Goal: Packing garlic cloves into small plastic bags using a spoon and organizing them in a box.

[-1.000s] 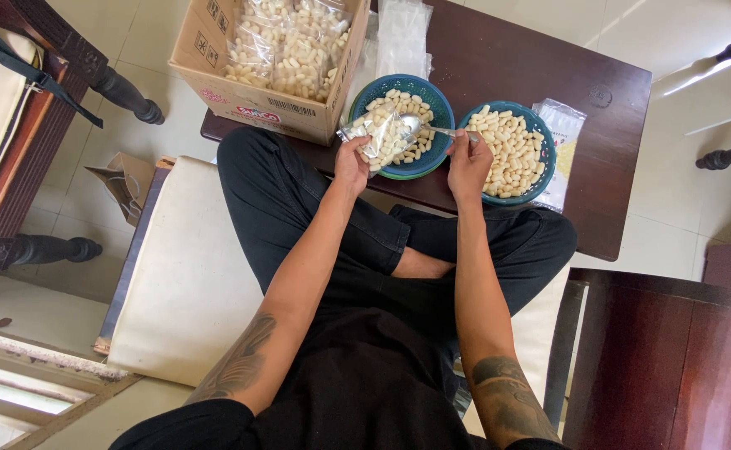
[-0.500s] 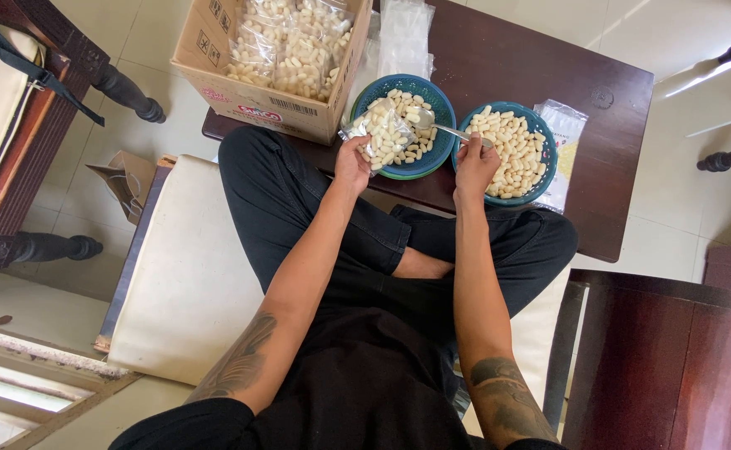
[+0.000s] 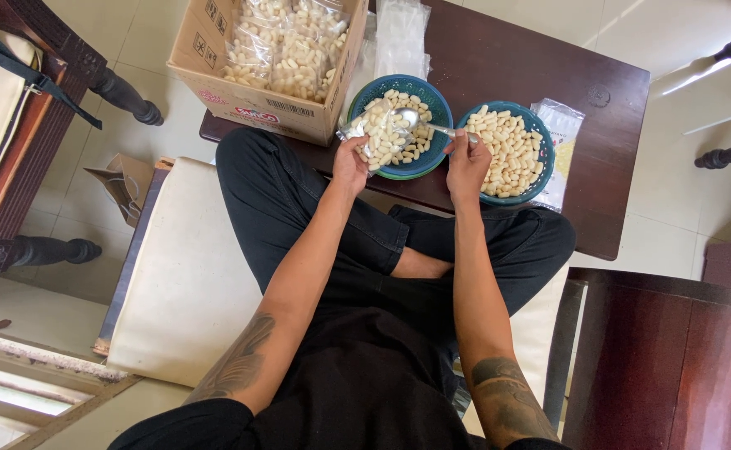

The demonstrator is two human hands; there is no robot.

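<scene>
My left hand (image 3: 350, 163) holds a small clear plastic bag (image 3: 372, 132) partly filled with pale puffed snacks, over the left blue bowl (image 3: 425, 92). My right hand (image 3: 468, 162) grips a metal spoon (image 3: 422, 122) whose scoop points into the bag's mouth. A second blue bowl (image 3: 540, 142) heaped with the same pale snacks sits just right of my right hand. Both bowls stand on a low dark wooden table (image 3: 540, 75). I sit cross-legged in black clothes.
A cardboard box (image 3: 240, 96) full of packed snack bags stands at the table's left end. Empty clear bags (image 3: 400, 33) lie behind the bowls and another (image 3: 562, 125) beside the right bowl. A cream cushion (image 3: 186, 275) is under me; dark wooden furniture (image 3: 657, 358) at right.
The spoon has moved from the gap between the bowls leftward, its scoop now at the bag's mouth. My left hand still holds the bag in the same place.
</scene>
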